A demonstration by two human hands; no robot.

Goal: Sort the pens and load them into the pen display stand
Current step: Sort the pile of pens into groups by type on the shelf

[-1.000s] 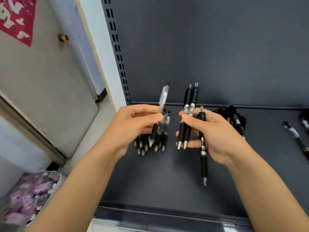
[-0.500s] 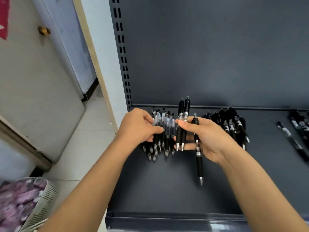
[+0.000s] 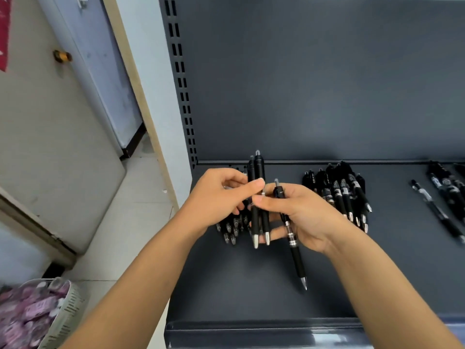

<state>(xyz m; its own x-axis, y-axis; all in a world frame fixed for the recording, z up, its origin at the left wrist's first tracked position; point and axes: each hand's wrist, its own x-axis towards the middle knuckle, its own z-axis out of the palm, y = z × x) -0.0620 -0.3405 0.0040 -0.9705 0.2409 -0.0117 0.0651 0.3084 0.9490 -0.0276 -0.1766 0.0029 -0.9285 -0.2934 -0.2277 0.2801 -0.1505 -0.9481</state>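
Two bare forearms reach forward. The left hand (image 3: 216, 197) and right hand (image 3: 299, 212) meet, fingertips touching, both with fingers curled and pinched closed around pens (image 3: 259, 205).

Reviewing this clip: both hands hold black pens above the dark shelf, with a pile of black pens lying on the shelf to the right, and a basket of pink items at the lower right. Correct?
Not quite. The head view shows the basket at the lower left, on the floor beside the shelf, not the lower right. The rest holds: the left hand and right hand hold black pens, and a pile of black pens lies to the right.
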